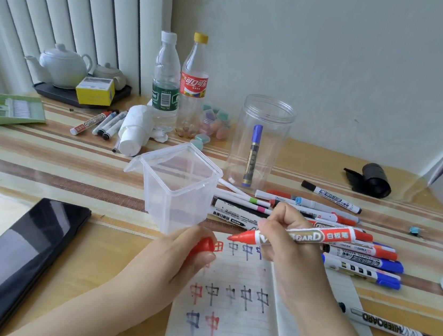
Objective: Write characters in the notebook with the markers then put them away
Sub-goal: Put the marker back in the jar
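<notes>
Notebook (226,322) lies open at the near desk (49,152) edge, rows of red and black characters on its lined page. Left hand (176,257) rests on the page top, fingers curled round a red cap (203,246). Right hand (286,240) grips an uncapped red marker (298,237), tip pointing left just above the page. Phone (13,262) lies left of the notebook. Behind the hands stands a clear square tub (179,187); loose markers (345,239) are piled right of it. Farther back, a clear jar (259,142) holds one blue marker (252,155), with two bottles (180,84) to its left.
</notes>
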The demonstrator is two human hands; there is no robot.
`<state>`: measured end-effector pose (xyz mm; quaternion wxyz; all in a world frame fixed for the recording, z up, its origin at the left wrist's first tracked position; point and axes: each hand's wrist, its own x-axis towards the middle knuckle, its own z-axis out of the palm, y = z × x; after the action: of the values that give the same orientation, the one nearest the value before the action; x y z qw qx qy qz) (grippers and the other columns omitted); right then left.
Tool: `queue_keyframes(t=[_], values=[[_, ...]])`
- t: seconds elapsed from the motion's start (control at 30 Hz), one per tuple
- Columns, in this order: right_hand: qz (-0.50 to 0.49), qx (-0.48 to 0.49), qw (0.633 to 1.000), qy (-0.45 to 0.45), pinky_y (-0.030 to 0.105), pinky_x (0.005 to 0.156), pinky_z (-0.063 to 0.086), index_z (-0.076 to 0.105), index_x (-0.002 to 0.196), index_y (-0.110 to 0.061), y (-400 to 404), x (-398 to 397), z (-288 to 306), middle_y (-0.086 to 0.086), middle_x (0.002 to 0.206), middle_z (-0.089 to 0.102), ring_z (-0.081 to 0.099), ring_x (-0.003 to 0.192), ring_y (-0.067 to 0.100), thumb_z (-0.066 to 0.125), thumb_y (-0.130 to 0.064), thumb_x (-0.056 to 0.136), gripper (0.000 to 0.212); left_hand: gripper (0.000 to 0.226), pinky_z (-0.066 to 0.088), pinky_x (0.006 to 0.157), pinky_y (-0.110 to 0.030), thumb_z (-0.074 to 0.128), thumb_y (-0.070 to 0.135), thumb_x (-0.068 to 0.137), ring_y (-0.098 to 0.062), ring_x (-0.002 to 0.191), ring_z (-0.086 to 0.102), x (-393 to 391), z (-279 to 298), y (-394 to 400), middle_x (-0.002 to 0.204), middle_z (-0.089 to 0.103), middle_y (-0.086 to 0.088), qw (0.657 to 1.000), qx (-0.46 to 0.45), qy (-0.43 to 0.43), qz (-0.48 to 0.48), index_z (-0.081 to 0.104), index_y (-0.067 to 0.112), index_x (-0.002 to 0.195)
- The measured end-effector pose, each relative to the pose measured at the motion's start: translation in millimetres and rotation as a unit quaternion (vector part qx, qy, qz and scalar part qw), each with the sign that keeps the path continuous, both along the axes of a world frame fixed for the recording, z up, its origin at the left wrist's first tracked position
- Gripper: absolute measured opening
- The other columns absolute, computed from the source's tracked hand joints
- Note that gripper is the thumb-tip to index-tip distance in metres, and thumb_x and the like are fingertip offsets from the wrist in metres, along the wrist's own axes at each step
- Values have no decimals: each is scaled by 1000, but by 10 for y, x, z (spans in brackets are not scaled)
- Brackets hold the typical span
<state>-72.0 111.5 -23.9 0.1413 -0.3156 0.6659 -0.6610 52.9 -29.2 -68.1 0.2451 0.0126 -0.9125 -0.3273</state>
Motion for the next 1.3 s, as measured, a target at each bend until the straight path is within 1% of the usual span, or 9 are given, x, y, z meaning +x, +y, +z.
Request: queue_keyframes(t=[0.27,0.5,0.6,0.67,0.73,1.03,1.13,1.23,1.3], values=[[18,2,1000,23,25,52,27,40,48,-23,88,77,74,-8,45,34,30,46,9,57,-35,60,24,37,32,61,-9,26,52,93,1,69,42,2,216,150,71,42,17,998,27,-23,-53,44,19,90],[2,-9,1000,0,18,46,26,38,48,-22,197,101,82,-8,44,31,26,43,7,58,-17,70,30,30,31,61,-10,25,55,89,1,70,43,-29,259,233,81,45,25,997,1,-32,-73,43,31,90],[2,0,1000,11,19,46,27,39,48,-23,215,129,65,-8,45,31,27,44,8,61,-23,67,29,21,33,61,-10,29,54,89,-1,71,45,-42,281,284,80,46,25,996,9,-33,-86,41,37,90],[3,7,1000,11,22,46,25,38,49,-22,200,167,43,-8,45,31,26,45,10,61,-29,64,29,26,34,62,-12,30,51,90,-2,72,45,-63,296,317,73,46,21,996,3,-17,-88,46,31,89],[1,-3,1000,-14,24,46,23,34,49,-21,182,206,17,-6,46,29,24,46,11,60,-22,66,31,31,34,61,-13,31,48,91,-3,70,44,-88,306,348,68,46,20,996,-8,-3,-92,49,23,89],[6,-54,987,-149,24,46,19,28,51,-21,94,317,-63,-7,44,28,23,44,8,51,-11,70,32,20,29,49,-10,36,40,94,-4,53,40,-100,299,389,60,44,20,996,0,10,-85,43,29,79],[10,-21,984,-176,24,47,21,35,52,-21,94,305,-84,-4,45,30,24,44,10,70,-24,81,45,24,30,49,-11,42,40,94,-7,52,42,-120,305,357,57,48,14,997,30,-15,-64,49,28,75],[15,73,986,-146,18,45,27,50,55,-19,136,287,-65,-4,44,39,32,42,9,58,-59,68,43,34,31,46,-15,50,39,91,-8,46,39,-180,345,341,50,43,7,996,75,-56,-3,52,18,65],[-19,160,985,-60,18,49,35,60,68,-16,225,266,-57,-4,45,50,42,41,4,51,-62,74,47,39,28,42,-14,56,38,87,-7,41,35,-198,347,319,45,36,9,989,104,-78,65,43,19,55]])
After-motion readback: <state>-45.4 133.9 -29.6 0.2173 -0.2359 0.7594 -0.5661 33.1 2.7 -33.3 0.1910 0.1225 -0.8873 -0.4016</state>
